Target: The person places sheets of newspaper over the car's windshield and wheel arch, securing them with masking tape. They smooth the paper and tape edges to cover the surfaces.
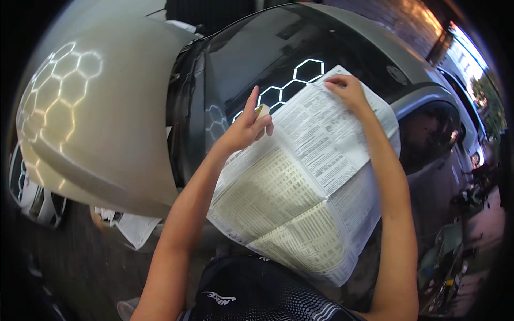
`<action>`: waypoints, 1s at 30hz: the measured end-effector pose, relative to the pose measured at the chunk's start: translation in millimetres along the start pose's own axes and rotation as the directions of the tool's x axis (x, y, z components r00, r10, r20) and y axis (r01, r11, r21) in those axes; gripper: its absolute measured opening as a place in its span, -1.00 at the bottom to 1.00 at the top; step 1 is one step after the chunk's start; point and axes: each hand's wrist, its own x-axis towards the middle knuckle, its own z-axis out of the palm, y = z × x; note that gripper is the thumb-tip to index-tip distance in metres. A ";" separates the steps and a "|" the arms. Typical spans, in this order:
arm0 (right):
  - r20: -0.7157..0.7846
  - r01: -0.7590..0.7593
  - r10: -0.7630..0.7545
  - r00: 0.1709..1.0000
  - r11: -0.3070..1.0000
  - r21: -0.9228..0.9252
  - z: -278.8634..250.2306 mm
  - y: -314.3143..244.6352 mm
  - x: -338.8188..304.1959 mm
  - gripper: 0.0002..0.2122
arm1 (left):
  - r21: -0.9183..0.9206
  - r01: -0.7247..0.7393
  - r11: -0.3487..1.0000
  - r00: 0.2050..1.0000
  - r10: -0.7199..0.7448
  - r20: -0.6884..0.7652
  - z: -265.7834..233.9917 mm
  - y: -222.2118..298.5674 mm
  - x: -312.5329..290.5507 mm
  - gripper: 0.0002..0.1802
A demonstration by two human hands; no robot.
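Observation:
A large sheet of newspaper (pixel 305 134) hangs in front of me across the car's dark windshield (pixel 241 53) and down its side, with fold creases running through it. My left hand (pixel 243 125) is at the sheet's upper left edge, closed around a small roll of masking tape (pixel 263 111), its index finger stretched upward. At the sheet's top corner, my right hand (pixel 348 92) is closed in a pinch on the paper's edge. The fingertips of that hand partly hide the corner.
The raised beige hood (pixel 107 123) stands at the left. More paper (pixel 138 229) hangs below it. A side window (pixel 428 134) lies right of the sheet. Hexagonal lamps reflect in the glass and hood. Cluttered items, blurred, are at the far right.

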 end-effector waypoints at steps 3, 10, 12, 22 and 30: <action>0.150 -0.066 0.049 0.987 0.992 0.109 8.5 -5.5 0.0 -0.71 | 0.127 -0.071 0.989 0.995 0.061 0.076 7.7 10.3 50.0 0.02; 0.160 0.011 -0.040 0.986 0.983 0.181 24.2 -19.6 15.6 -0.74 | 0.421 -0.310 0.853 0.946 0.320 0.049 43.9 4.5 150.3 0.03; 0.131 -0.008 -0.019 0.991 0.980 0.200 23.8 -19.5 15.1 -0.76 | 0.489 -0.316 0.813 0.937 0.348 0.028 49.4 2.1 159.3 0.03; 0.063 -0.044 0.041 0.997 0.998 0.053 26.2 -5.6 19.4 -0.86 | 0.554 -0.322 0.767 0.937 0.342 0.072 39.4 32.7 126.3 -0.09; -0.236 0.000 -0.079 0.969 0.948 -0.318 -7.9 23.2 43.0 -0.84 | 0.346 0.000 0.938 0.994 -0.036 0.098 -24.7 33.9 -3.8 -0.34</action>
